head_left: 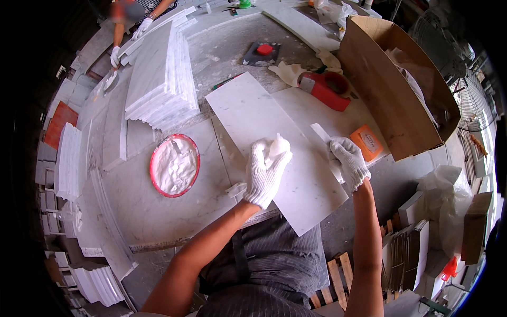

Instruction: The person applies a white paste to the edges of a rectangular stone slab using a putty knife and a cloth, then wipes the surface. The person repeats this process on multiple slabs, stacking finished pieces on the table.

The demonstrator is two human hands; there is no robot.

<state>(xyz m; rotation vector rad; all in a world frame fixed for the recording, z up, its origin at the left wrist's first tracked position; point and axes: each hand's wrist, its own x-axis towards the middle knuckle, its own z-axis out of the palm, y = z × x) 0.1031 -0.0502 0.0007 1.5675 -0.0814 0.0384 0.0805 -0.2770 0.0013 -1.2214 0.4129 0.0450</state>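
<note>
My left hand [268, 174], in a white knit glove, is closed around a small whitish lump [280, 146]; its exact kind I cannot make out. It is over a long pale marble tile [253, 108] lying aslant, one corner past the table's front edge. At the tile's right side my right hand [348, 157], also gloved, is closed on a narrow white strip [319, 133]. The strip shows above and below the fingers. Left of the tile sits a red-rimmed tub [199, 158] of white paste [174, 165].
A tall stack of marble tiles [158, 79] stands back left. Behind the tile lie a red tape dispenser [328, 90] and a dark pad with a red knob [264, 49]. An orange box [366, 142] and an open cardboard carton [391, 100] are at right. A gloved co-worker [142, 29] works far left.
</note>
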